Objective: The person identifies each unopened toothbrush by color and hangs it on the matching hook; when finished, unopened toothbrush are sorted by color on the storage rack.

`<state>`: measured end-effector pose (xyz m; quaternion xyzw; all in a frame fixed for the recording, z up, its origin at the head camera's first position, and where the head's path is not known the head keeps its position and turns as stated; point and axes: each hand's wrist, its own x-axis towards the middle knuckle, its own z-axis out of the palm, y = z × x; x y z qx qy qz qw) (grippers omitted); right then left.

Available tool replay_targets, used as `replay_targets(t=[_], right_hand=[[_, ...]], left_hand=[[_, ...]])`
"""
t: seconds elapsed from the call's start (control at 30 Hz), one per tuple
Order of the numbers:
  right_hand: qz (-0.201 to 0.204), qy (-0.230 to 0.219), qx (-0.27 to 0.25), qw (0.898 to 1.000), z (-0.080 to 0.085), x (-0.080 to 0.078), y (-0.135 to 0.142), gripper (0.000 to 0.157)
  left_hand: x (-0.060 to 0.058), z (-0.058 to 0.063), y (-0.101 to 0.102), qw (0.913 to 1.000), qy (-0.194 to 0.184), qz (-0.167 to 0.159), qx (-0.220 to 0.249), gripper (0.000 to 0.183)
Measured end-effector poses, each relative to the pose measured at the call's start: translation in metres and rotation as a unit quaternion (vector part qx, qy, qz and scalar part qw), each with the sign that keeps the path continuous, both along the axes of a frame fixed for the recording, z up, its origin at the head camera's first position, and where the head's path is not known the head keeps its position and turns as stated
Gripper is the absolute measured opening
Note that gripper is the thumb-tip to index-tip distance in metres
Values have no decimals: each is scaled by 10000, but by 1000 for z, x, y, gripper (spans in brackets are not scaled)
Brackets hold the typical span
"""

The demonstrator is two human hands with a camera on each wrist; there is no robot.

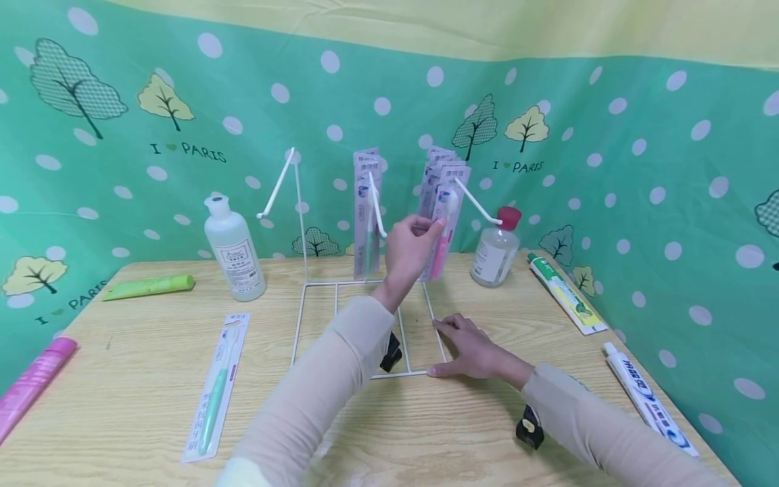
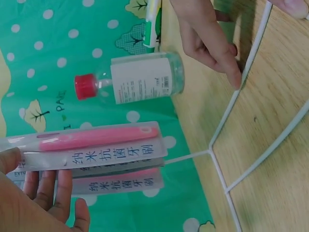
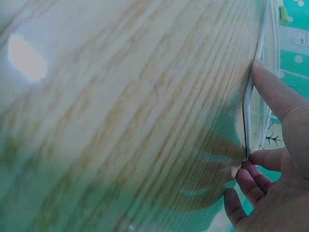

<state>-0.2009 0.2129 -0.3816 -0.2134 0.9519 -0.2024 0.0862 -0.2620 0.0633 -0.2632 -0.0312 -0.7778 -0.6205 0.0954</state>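
A white wire display rack stands on the table, with hooks at its top. My left hand pinches a packaged pink toothbrush by its edge, at the front of the packs on the right hook. In the left wrist view, the thumb is on the front of this toothbrush pack and the fingers are behind it. More packaged toothbrushes hang from the middle hook; the left hook is bare. My right hand holds the base at its front right corner, thumb and fingertips on the wire.
A packaged green toothbrush lies left of the rack. Two clear bottles, one white-capped and one red-capped, flank it. Green and pink tubes lie left, toothpaste tubes right. A patterned curtain hangs behind.
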Motion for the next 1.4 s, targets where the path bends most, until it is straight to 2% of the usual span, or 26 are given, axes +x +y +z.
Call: replay_targets(t=[0.13, 0.3, 0.47, 0.6, 0.83, 1.03, 1.17, 1.27, 1.4], right_hand=[[7, 12, 4, 10000, 0, 0, 0, 94], [-36, -37, -19, 10000, -1, 1, -1, 93], [-135, -103, 39, 9998, -2, 0, 0, 93], [-120, -73, 67, 9999, -2, -1, 0, 94], [-99, -149, 9, 9998, 0, 1, -1, 94], [-128, -191, 20, 9997, 0, 1, -1, 95], [-109, -187, 1, 9998, 0, 1, -2, 95], [-107, -189, -2, 9998, 0, 1, -3, 94], [-127, -219, 8, 9997, 1, 1, -4, 94]], left_hand=[[2, -6, -5, 9998, 16, -82, -166, 25], [12, -15, -17, 9990, 188, -130, -387, 26], [25, -21, -37, 9966, 189, -311, -735, 33], [35, -25, -60, 9954, 27, -376, -880, 33], [58, -34, -117, 9892, -39, -533, -1367, 36], [76, -48, -172, 9814, -52, -395, -1879, 40], [90, -53, -209, 9754, -374, -266, -2158, 52], [99, -56, -236, 9671, -598, -132, -2469, 63], [106, -64, -267, 9563, -784, 11, -2816, 67]])
